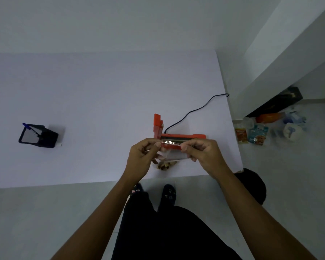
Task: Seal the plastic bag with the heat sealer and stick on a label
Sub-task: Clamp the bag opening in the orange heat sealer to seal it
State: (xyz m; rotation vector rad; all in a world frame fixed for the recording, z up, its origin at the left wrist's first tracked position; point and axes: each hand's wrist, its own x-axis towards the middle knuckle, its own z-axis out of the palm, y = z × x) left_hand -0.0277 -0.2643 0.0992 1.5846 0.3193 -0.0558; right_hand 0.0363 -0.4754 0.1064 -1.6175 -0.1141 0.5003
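An orange heat sealer (184, 136) lies on the white table (101, 109) near its right front corner, its lid arm (157, 124) raised upright at the left end. A black cord (193, 109) runs from it off the table's right edge. I hold a clear plastic bag (174, 156) by its top edge just in front of the sealer's bar. My left hand (141, 158) pinches the bag's left top corner and my right hand (203, 152) pinches the right top corner. Brown contents (164, 166) sit in the bag's bottom, resting on the table.
A black pen holder (38, 136) with a blue pen (26, 126) stands on the table's left part. On the floor to the right lie food packets (251, 135), bags and a dark box (276, 104). My feet (169, 194) are under the table's front edge.
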